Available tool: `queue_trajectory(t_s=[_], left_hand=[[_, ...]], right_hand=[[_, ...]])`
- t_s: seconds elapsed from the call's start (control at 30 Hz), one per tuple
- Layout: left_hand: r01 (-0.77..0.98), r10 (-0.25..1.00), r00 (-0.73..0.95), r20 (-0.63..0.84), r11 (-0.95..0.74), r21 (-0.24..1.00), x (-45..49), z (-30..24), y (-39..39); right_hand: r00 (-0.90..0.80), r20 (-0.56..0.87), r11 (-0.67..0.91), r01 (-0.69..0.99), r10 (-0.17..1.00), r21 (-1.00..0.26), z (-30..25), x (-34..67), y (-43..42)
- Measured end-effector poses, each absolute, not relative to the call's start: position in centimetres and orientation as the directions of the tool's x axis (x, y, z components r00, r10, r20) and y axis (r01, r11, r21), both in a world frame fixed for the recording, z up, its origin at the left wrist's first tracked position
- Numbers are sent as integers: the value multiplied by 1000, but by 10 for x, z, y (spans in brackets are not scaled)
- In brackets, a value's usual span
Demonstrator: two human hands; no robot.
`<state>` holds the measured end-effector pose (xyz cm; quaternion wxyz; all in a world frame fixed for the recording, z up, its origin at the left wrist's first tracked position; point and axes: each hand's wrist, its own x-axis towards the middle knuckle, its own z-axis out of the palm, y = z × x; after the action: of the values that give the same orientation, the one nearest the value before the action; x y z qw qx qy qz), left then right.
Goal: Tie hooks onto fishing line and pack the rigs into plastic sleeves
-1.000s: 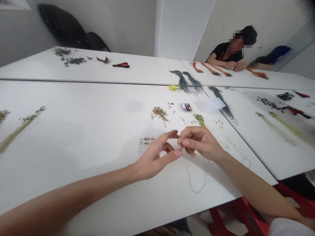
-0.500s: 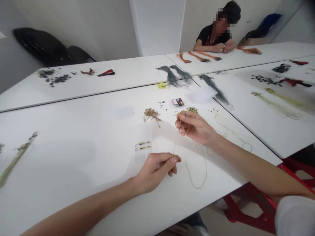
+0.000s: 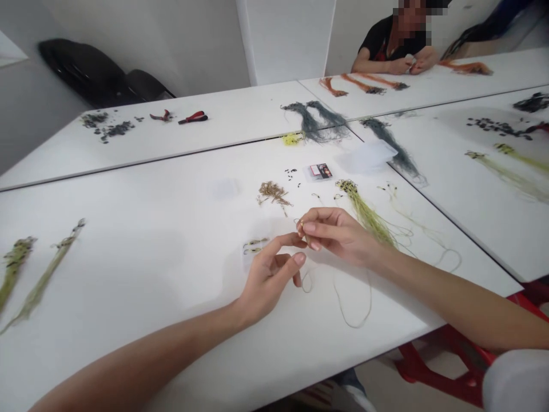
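We record the right hand [image 3: 343, 236] pinching a small hook [image 3: 296, 221] above the table [image 3: 141, 240], the left hand [image 3: 266, 280] loosely spread beside it, presumably mid line-winding, the next move calling for catching the loose line [image 3: 306, 292].

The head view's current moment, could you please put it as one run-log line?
right hand: pinches small hooked piece | left hand: open, close by | nearby: clear case, gold-coloured pile, green line bundle
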<state>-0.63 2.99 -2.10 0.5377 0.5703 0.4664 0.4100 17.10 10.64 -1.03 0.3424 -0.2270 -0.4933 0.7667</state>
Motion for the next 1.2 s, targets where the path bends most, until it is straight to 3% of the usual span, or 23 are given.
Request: queue_trajectory(t_s=[0.23, 0.57, 1.2], left_hand=[[-1, 962, 271, -39, 41, 999, -6, -24, 32], [-63, 968, 251, 11, 5, 998, -5, -30, 32], [-95, 966, 258, 9, 16, 995, -7, -29, 32]], right_hand=[[-656, -34, -281, -275, 754, -920, -16, 164, 95], [-721, -136, -498, -318, 679, -807, -24, 161, 93], [-700, -147, -504, -336, 699, -796, -28, 162, 96]])
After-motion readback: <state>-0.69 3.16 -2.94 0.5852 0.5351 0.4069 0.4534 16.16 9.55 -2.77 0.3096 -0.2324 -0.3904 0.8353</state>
